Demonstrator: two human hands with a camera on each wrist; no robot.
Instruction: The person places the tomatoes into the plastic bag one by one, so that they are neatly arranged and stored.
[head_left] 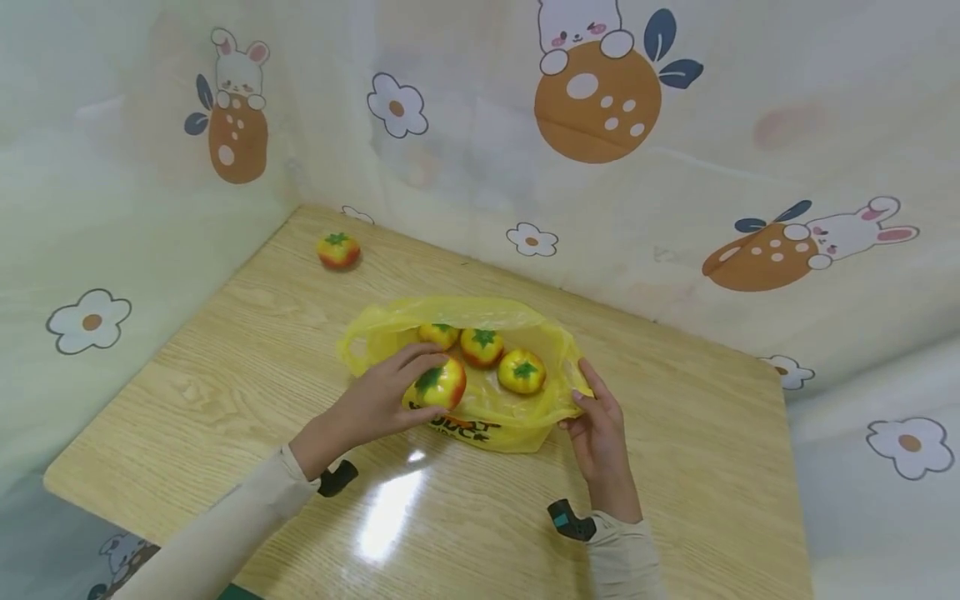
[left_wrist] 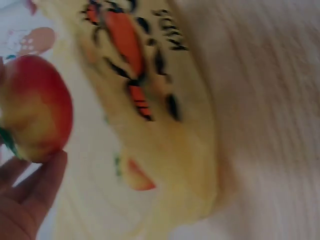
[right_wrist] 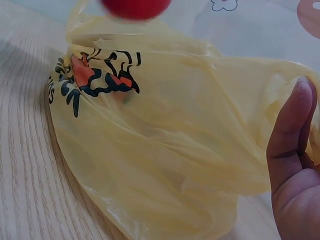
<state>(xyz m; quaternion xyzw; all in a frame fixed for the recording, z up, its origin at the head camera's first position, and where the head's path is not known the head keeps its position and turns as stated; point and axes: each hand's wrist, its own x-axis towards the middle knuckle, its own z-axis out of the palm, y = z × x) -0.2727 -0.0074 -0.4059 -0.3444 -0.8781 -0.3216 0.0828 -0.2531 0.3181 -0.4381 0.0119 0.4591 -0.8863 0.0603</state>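
My left hand (head_left: 375,402) holds a red-and-yellow tomato (head_left: 447,383) with a green leafy top, over the near side of the mouth of a yellow plastic bag (head_left: 517,437). In the left wrist view, fingers curl against the tomato (left_wrist: 42,107). The bag lies open on the table, with black lettering and an orange print on its near side. Inside it sit three more tomatoes (head_left: 521,372), one partly hidden behind my left hand. My right hand (head_left: 600,433) pinches the bag's right rim between thumb and fingers, and the right wrist view shows the thumb (right_wrist: 292,130) against the plastic.
Another tomato (head_left: 338,252) stands near the far left corner of the wooden table (head_left: 697,467). Behind and beside the table hang pale curtains (head_left: 465,125) printed with rabbits and flowers. Each wrist bears a black mount (head_left: 572,522).
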